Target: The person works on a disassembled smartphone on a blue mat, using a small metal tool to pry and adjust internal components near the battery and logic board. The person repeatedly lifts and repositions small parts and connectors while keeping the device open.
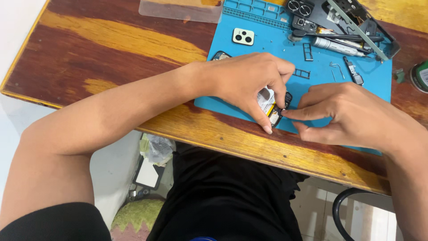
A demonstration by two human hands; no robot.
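The opened phone (273, 107) lies on the blue mat (249, 58) near the surface's (111, 49) front edge, mostly hidden under the hands; left hand (249, 82) grips it from above, fingers curled round its end; right hand (347, 116) pinches at its edge with thumb and forefinger; beyond lie a camera cover (243, 36), a SIM tray (307, 51), tweezers (339, 38), a screwdriver (336, 45) and a frame (356, 18); a clear film (180, 10) sits left of the mat

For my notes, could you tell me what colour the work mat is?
The work mat is bright blue, seen in the head view.
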